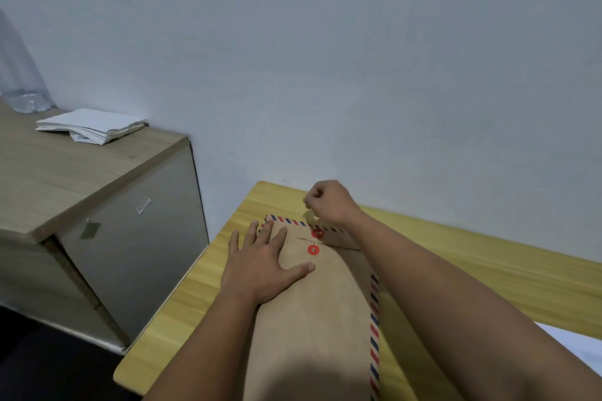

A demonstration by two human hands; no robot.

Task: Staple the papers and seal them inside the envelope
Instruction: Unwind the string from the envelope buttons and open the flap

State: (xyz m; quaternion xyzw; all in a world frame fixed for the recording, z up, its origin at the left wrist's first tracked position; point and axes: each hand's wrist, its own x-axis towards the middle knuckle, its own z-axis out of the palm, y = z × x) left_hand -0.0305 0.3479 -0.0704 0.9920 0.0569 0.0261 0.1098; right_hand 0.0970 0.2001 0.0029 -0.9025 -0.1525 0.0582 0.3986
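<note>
A brown envelope [312, 319] with a red-and-blue striped border lies lengthwise on the yellow table [488, 286]. Its flap is folded down at the far end, where two red closure discs [313, 249] sit one above the other. My left hand [260, 267] lies flat with spread fingers on the envelope's left side, beside the discs. My right hand [329, 202] hovers above the flap's far edge with fingers pinched together; a thin string seems to run from the upper disc, too fine to see clearly. The stapled papers are hidden.
A wooden cabinet [81, 172] stands to the left of the table, bearing a stack of white papers [94, 127] and a clear plastic bottle [22, 75]. A plain wall rises right behind the table. A white sheet [573, 345] shows past the table's right edge.
</note>
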